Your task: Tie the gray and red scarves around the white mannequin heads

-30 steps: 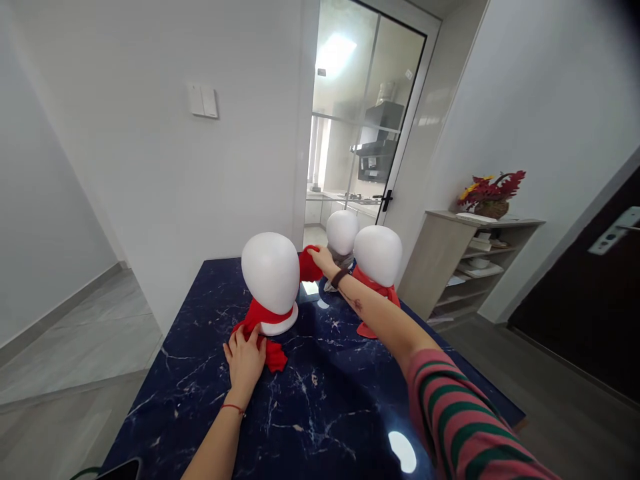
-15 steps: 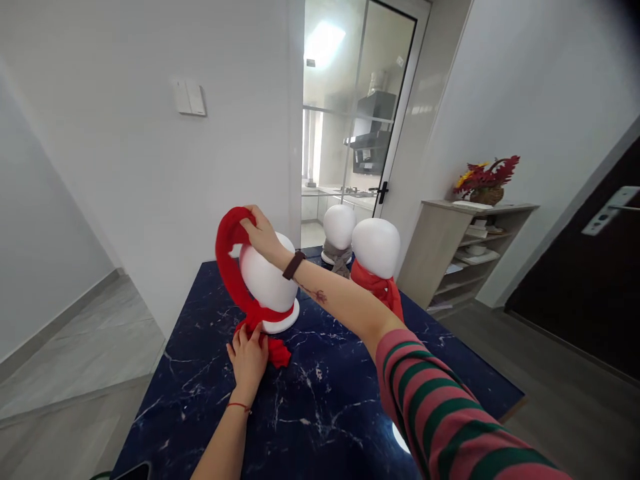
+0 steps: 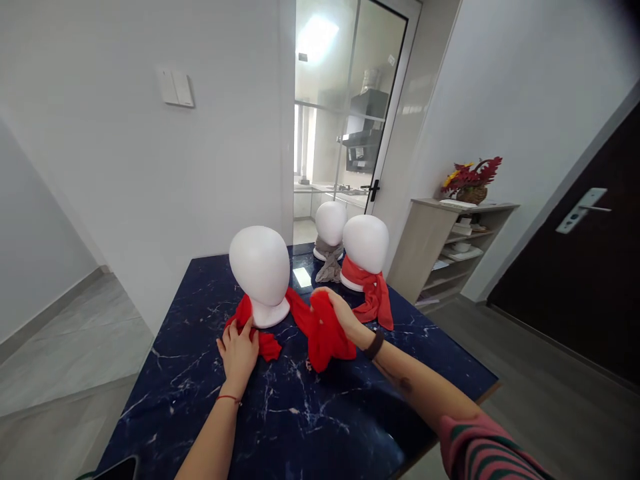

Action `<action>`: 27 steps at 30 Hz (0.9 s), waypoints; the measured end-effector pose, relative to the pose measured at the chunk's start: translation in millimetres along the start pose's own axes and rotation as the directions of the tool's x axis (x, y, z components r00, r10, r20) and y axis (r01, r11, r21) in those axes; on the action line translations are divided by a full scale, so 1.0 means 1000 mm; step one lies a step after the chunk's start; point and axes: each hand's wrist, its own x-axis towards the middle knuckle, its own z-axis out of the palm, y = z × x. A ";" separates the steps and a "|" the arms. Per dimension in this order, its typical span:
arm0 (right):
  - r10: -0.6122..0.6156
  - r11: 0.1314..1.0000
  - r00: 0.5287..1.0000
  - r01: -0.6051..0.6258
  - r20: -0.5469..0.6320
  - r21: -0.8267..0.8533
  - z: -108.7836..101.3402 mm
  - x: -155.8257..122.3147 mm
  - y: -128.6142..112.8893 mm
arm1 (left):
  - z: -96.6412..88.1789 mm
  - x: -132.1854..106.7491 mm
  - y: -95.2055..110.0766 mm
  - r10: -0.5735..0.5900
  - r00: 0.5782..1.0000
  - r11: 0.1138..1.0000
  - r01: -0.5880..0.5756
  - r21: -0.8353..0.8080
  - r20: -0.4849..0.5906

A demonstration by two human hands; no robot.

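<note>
A white mannequin head [image 3: 260, 265] stands upright on the dark blue table. Behind its neck passes a bright red scarf [image 3: 325, 337], with one end at each side. My left hand [image 3: 239, 352] lies over the scarf's left end on the tabletop, fingers spread and pressing it. To the right of the head, my right hand [image 3: 336, 312] is closed around the other end, which hangs in folds just above the table. No part of the scarf crosses the front of the neck.
Farther back stand a mannequin head [image 3: 331, 224] with a knotted grey scarf [image 3: 329, 260] and another head [image 3: 366, 241] wearing a coral-red scarf [image 3: 373, 293]. The blue marbled table [image 3: 295, 427] has its right edge near my right forearm. A phone [image 3: 119, 469] lies at the lower left.
My right hand has swung from the upper left of the head over to its right, carrying the scarf end. The loop across the neck's front has come away. My left hand stays on its end.
</note>
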 end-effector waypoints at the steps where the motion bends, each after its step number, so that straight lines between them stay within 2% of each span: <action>1: -0.032 0.996 0.999 0.030 -0.013 -0.085 -0.008 -0.004 0.012 | 0.001 0.000 0.000 0.001 1.000 1.000 -0.001 0.009 0.002; 5: -0.052 0.933 0.990 0.095 0.131 -0.346 -0.025 -0.023 0.044 | 0.002 0.000 -0.002 0.002 1.000 0.999 -0.002 0.034 0.007; 9: 0.018 0.720 0.988 0.094 0.154 -0.688 -0.021 -0.038 0.062 | 0.003 0.000 -0.002 0.007 1.000 0.999 -0.007 0.040 0.011; 12: 0.061 0.603 0.989 0.072 0.137 -0.794 -0.015 -0.038 0.072 | 0.004 0.000 -0.002 0.006 1.000 0.999 -0.007 0.044 0.005; 14: 0.069 0.590 0.988 0.074 0.141 -0.804 -0.013 -0.032 0.075 | 0.004 0.000 -0.002 0.008 1.000 0.999 -0.008 0.050 0.004; 19: 0.098 0.631 0.971 0.108 0.216 -0.768 -0.013 -0.017 0.077 | 0.004 0.000 -0.002 0.012 1.000 0.999 -0.012 0.052 -0.001; 27: 0.077 0.630 0.991 0.040 0.114 -0.776 0.000 0.002 0.083 | 0.005 0.000 -0.004 0.001 1.000 1.000 -0.001 0.032 0.008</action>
